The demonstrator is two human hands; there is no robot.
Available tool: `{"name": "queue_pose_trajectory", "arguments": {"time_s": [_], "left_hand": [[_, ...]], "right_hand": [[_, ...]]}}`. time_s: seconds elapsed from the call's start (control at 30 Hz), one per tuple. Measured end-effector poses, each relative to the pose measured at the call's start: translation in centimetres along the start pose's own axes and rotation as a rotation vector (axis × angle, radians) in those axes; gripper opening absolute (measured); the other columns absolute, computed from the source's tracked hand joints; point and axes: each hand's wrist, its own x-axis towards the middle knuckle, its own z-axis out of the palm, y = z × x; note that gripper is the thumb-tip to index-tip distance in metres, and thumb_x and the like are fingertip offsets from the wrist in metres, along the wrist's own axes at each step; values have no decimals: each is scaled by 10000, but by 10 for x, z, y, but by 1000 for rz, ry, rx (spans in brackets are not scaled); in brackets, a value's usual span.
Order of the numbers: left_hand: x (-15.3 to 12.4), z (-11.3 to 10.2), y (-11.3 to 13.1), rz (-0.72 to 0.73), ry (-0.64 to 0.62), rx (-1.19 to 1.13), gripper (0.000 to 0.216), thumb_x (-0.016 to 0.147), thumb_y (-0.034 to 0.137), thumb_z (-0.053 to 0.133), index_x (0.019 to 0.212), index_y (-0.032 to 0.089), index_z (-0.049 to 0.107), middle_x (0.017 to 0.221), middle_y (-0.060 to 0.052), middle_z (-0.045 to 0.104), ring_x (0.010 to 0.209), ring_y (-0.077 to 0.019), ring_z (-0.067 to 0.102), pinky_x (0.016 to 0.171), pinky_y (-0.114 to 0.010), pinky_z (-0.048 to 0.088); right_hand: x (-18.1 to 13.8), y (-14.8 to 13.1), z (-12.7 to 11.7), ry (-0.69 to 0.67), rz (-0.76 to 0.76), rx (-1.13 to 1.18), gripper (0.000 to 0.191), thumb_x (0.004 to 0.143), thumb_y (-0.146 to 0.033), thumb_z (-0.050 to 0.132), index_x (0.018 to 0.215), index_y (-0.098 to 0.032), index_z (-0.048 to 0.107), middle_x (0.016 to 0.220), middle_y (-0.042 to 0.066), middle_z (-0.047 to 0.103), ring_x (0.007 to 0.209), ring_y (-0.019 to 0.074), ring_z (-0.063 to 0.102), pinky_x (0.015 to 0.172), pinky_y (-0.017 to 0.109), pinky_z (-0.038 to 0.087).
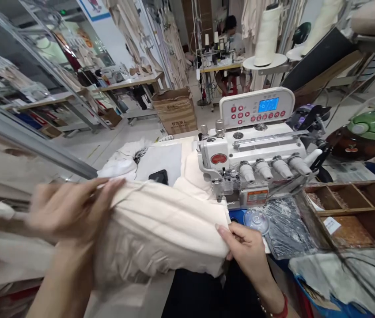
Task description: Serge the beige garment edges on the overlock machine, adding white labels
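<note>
A length of cream fabric (pixel 170 221) is stretched between my two hands, in front of a white overlock sewing machine (pixel 253 154). My left hand (pixel 74 207), smeared by motion, grips the fabric's left end between thumb and fingers. At the right end, my right hand (pixel 243 243) pinches the fabric's edge, just below the machine's presser foot and needle area. The cloth sags in folds beneath the taut upper edge. More cream cloth (pixel 195 176) lies on the table left of the machine head.
A black phone (pixel 158 177) lies behind the fabric. To the right stand a wooden compartment tray (pixel 356 225), a clear round lid (pixel 256 221) and a green-topped jug (pixel 369 130). A metal rail (pixel 51 141) runs along the left. A cardboard box (pixel 176 112) and a seated person (pixel 235 39) are farther back.
</note>
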Motion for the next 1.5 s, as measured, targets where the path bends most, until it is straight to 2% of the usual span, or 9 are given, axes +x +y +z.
{"name": "queue_pose_trajectory", "arguments": {"time_s": [0.17, 0.27, 0.47, 0.67, 0.8, 1.03, 1.2, 1.37, 1.5], "left_hand": [[7, 60, 100, 484, 66, -220, 25, 897, 167, 724, 876, 178, 715, 799, -16, 712, 744, -154, 603, 764, -310, 497], [-29, 80, 145, 493, 26, -486, 51, 909, 173, 705, 959, 188, 704, 791, -5, 716, 781, -149, 619, 800, -295, 564], [-45, 88, 145, 464, 83, -523, 180, 899, 130, 684, 1057, 207, 721, 860, -30, 742, 849, -163, 670, 829, -317, 620], [-35, 78, 151, 529, -157, -518, 286, 920, 77, 571, 1167, 163, 685, 968, -72, 768, 919, -173, 709, 935, -352, 610], [-27, 72, 158, 513, -266, -520, 307, 919, 52, 527, 1170, 141, 681, 965, -90, 751, 904, -177, 684, 930, -346, 603], [-32, 78, 131, 422, -405, -610, 428, 991, 120, 488, 1394, 251, 547, 1181, -77, 752, 1190, -201, 685, 1197, -490, 423], [-103, 64, 78, -94, -392, -254, 724, 970, 529, 568, 1571, 198, 339, 1625, -265, 360, 1577, -412, 222, 1191, -725, 260], [-148, 34, 28, -149, -587, 29, 371, 924, 464, 595, 1193, 234, 705, 1049, -128, 756, 946, -312, 726, 802, -418, 582], [-100, 10, -7, -58, -441, -151, 196, 872, 289, 565, 900, 214, 744, 659, -27, 675, 572, -190, 629, 509, -258, 450]], "right_hand": [[4, -5, 4, 139, -409, -116, 452, 948, -145, 573, 548, -202, 370, 555, -57, 379, 486, 76, 388, 456, 205, 306], [4, -2, 6, 128, -518, -112, 365, 942, -88, 561, 599, -192, 491, 781, 48, 681, 584, 99, 565, 514, 198, 424], [-10, 11, 14, 205, -441, -272, 337, 969, -98, 567, 639, -166, 567, 1510, 198, 555, 487, 19, 513, 545, 206, 509], [-10, 12, 9, 312, -403, -155, 415, 941, -112, 638, 548, -192, 530, 989, 108, 741, 989, 212, 730, 699, 210, 567], [-11, 16, 10, 306, -400, -130, 370, 931, -110, 641, 578, -202, 578, 884, 69, 715, 944, 200, 713, 648, 202, 536], [9, 18, 8, 238, -332, -118, 355, 971, -220, 614, 619, -179, 618, 826, 44, 670, 584, 108, 588, 501, 215, 426], [-15, 25, 4, 67, -333, -592, 395, 982, -196, 530, 592, -198, 590, 581, 5, 567, 452, 131, 545, 450, 274, 315], [-36, 21, -20, -26, -310, -1036, 201, 898, -136, 579, 739, -225, 666, 694, 42, 667, 395, 140, 520, 432, 339, 153], [-33, 21, -19, -68, -176, -860, 226, 923, -149, 571, 727, -207, 666, 602, 55, 624, 403, 138, 485, 449, 335, 132]]}}
